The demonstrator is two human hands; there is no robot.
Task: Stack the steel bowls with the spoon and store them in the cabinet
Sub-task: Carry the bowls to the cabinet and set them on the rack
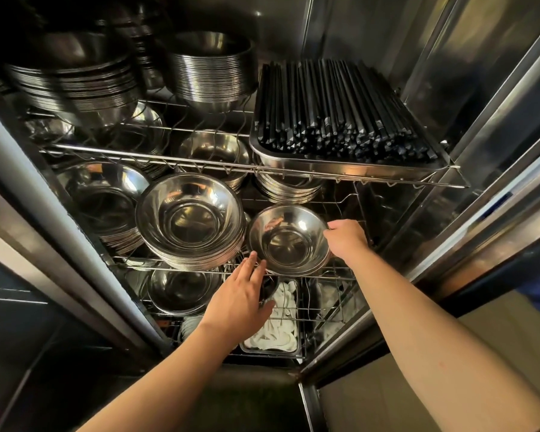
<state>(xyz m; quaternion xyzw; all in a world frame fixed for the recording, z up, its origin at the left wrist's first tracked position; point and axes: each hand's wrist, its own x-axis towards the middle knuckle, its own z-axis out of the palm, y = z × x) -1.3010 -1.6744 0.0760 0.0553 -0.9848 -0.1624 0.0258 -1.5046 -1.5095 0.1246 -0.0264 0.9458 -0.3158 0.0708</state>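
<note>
On the middle rack (334, 269) of the open cabinet (449, 88), a small steel bowl (289, 240) is held at its right rim by the right hand (346, 238), whose fingers are closed on the rim. The bowl is seated upright, and a few rims are seen just below it, so a short stack is suggested, though their number cannot be told. The left hand (242, 293) is stretched forward with fingers spread and loose; its fingertips (252, 255) are laid at the bowl's lower left edge, by the rack's front wire, and nothing is clasped by it.

Just left of the bowl, touching or nearly so, a taller stack (189, 218) of larger bowls is set on the same rack. More stacks are ranged behind and to the left. No spoon can be made out.

On the upper rack (200, 165), a steel tray (349, 163) filled with black chopsticks (337, 107) is placed at the right, and two tall stacks of bowls are stood at the left and centre.

Below the middle rack, another bowl (181, 289) is seen at the left, and white cloths (278, 325) are laid in a shallow tray under the left hand. The cabinet's steel door (496, 194) is swung open at the right.
</note>
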